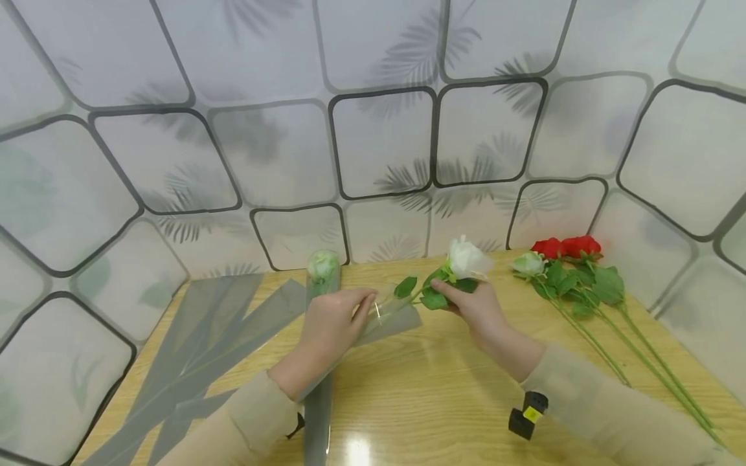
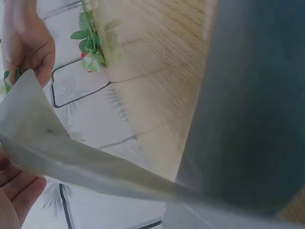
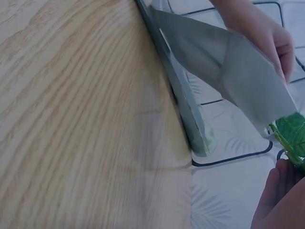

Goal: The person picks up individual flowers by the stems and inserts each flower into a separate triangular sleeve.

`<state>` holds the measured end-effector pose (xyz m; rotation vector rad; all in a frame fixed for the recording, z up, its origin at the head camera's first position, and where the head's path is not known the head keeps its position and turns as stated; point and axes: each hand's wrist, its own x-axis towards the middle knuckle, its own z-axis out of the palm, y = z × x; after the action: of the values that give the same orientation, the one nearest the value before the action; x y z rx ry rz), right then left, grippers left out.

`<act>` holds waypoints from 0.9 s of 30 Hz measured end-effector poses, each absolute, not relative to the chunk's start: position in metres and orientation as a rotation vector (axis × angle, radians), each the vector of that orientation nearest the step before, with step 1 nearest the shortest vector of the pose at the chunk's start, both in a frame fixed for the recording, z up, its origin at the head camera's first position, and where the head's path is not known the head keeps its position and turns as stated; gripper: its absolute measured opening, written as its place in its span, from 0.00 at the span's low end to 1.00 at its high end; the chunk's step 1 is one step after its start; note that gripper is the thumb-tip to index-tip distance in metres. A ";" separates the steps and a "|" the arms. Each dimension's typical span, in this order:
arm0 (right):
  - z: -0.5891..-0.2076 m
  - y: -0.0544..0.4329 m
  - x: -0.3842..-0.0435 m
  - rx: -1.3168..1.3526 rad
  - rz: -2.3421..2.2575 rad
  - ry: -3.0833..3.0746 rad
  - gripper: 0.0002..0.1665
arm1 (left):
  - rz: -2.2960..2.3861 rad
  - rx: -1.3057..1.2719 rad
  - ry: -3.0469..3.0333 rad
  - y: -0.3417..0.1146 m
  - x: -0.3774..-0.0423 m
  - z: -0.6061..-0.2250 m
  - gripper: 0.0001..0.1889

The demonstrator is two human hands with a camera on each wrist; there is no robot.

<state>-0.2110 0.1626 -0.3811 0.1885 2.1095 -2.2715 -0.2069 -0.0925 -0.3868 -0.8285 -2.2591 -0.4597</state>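
My left hand (image 1: 329, 323) pinches the mouth of a clear-and-grey plastic flower sleeve (image 1: 393, 325) above the middle of the table. In my right hand (image 1: 480, 307) is a white rose (image 1: 465, 259), gripped just below its bloom among the green leaves. The rose leans with its bloom up to the right, and its stem runs down left into the sleeve's mouth. In the right wrist view the sleeve (image 3: 238, 71) hangs from the left hand (image 3: 267, 40), with rose leaves (image 3: 290, 133) at its opening. The lower stem is hidden behind the grey film.
A white rose in a sleeve (image 1: 322, 266) lies left of centre, partly under my left arm. Several flat grey sleeves (image 1: 233, 340) overlap at the left. On the right lie red roses (image 1: 565, 248) and another white rose (image 1: 528, 264). A patterned curtain (image 1: 384, 145) surrounds the wooden table (image 1: 408, 401).
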 end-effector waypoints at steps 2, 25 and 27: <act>-0.383 0.158 -0.209 0.180 -2.243 2.148 0.33 | -0.452 -0.849 -2.252 -0.091 -0.207 -0.386 0.05; -0.384 0.151 -0.202 0.221 -2.317 2.050 0.29 | -0.402 -0.864 -2.208 -0.087 -0.211 -0.391 0.05; -0.387 0.146 -0.199 0.193 -2.291 2.067 0.33 | -0.392 -0.890 -2.188 -0.084 -0.212 -0.392 0.05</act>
<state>-0.1994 0.1463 -0.3867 0.1931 2.0666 -2.2905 -0.2118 -0.0844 -0.3916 -0.8896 -2.1876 -0.3923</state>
